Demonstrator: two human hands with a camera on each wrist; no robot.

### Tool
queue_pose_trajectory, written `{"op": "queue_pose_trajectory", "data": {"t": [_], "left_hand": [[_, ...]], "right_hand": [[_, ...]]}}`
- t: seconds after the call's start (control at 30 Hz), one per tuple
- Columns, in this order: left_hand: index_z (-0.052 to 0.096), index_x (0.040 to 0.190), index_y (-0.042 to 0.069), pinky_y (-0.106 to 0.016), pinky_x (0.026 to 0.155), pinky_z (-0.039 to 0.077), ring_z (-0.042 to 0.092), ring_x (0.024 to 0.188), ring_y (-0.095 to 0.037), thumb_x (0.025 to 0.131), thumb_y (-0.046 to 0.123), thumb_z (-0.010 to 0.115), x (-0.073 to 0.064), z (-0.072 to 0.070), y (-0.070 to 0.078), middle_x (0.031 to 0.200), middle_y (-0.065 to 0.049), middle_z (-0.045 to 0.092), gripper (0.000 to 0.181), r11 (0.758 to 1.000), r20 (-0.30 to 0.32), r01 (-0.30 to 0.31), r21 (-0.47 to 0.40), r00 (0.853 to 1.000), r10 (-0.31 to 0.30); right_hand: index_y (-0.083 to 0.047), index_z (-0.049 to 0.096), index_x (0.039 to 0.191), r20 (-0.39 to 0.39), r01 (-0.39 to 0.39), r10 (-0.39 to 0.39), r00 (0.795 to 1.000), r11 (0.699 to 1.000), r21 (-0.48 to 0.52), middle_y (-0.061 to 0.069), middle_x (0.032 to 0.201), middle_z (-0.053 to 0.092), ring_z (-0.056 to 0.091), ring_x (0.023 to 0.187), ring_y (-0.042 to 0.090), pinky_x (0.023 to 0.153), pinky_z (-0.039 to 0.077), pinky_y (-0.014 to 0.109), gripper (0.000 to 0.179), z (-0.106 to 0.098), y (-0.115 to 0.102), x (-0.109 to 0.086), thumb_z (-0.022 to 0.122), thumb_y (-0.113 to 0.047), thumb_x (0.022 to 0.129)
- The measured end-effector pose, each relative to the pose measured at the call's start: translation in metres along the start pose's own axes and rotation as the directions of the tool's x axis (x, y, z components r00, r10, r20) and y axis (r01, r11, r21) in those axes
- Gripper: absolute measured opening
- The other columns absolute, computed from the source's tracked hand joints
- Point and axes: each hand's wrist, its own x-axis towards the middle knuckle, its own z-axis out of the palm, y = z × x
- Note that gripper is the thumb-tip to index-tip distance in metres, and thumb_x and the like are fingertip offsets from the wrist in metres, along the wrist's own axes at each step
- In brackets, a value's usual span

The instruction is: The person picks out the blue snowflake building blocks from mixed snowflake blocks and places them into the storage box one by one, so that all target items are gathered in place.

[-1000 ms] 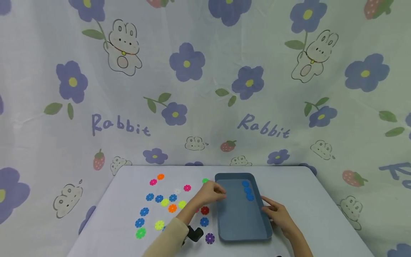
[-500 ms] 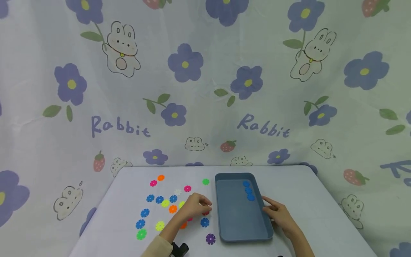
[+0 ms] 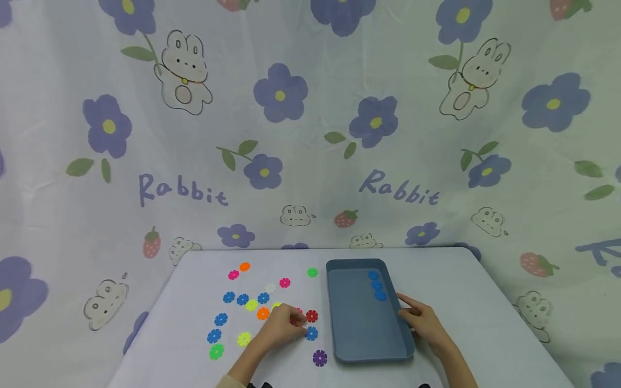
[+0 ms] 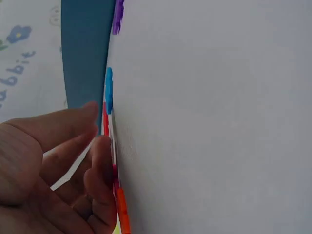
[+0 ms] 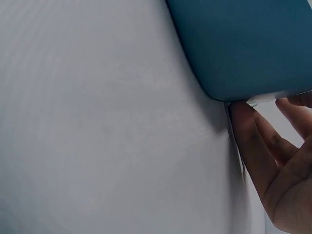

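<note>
In the head view my left hand [image 3: 281, 327] hovers low among flower-shaped plastic discs, its fingertips right at a blue disc [image 3: 311, 333]. A dark red disc [image 3: 312, 316] lies just beyond it. The left wrist view has thumb and fingers bent and apart, with nothing between them, close to the blue disc [image 4: 109, 90]. My right hand [image 3: 427, 324] touches the outer right side of the blue-grey tray [image 3: 371, 334] with extended fingertips. Three blue discs [image 3: 377, 285] lie in a row inside the tray, along its right wall.
Left of the tray, more discs are spread over the white table, among them a purple disc [image 3: 320, 358] near the front and a green disc [image 3: 312, 272] at the back. A patterned cloth [image 3: 310, 161] hangs behind the table.
My left hand has drawn back from over the tray's left edge, leftward and toward me, down to the blue disc. The right hand stays at the tray's side.
</note>
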Motion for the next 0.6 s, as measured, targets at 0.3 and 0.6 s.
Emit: {"op": "queue_pose_trajectory", "data": {"t": [0.3, 0.6], "left_hand": [[0.076, 0.092, 0.012, -0.025, 0.060, 0.052, 0.055, 0.069, -0.016, 0.074, 0.021, 0.086, -0.006, 0.002, 0.002, 0.074, 0.005, 0.060, 0.023, 0.999, 0.030, 0.039, 0.007, 0.999, -0.040], [0.077, 0.093, 0.016, -0.022, 0.049, 0.041, 0.049, 0.060, -0.012, 0.071, 0.024, 0.088, -0.005, 0.006, 0.009, 0.065, 0.003, 0.054, 0.026, 0.994, 0.047, 0.050, 0.092, 0.997, -0.055]], "right_hand": [[-0.011, 0.052, 0.141, -0.009, 0.007, -0.007, 1.000, 1.000, 0.009, 0.012, 0.103, 0.066, 0.062, 0.083, 0.025, 0.066, 0.056, 0.039, 0.051, 0.001, 0.002, 0.001, 0.064, -0.011, 0.091], [-0.012, 0.052, 0.141, -0.006, -0.002, 0.002, 1.000, 1.000, 0.008, 0.012, 0.102, 0.066, 0.062, 0.082, 0.025, 0.064, 0.056, 0.039, 0.051, 0.000, 0.002, 0.001, 0.065, -0.013, 0.092]]}}
